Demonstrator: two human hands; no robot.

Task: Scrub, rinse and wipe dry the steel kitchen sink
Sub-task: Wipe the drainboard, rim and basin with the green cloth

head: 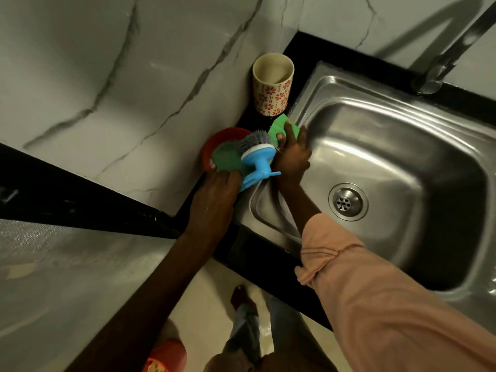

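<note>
From the head camera, the steel sink sits in a black worktop, its basin bare and its drain open; the tap stands at the far rim and no water shows running. On the narrow strip of worktop along the sink's left edge, against the marble wall, the left hand has its fingers closed on a red dish that carries a dark green pad and a blue-handled brush lying across it, handle jutting toward the basin. The right hand, pink sleeve pushed up, has its fingers pinched on a bright green scrub pad at the sink's left rim, just below a patterned cup standing in the strip's far corner. The risks seem to lie in this crowding: the brush rests loosely, so tilting the dish could tip it into the basin or off the front edge to the floor. A wide scrubbing stroke near the rim could knock the cup over. The pad is held only by a fold and, once soapy, could slip from the fingers.
</note>
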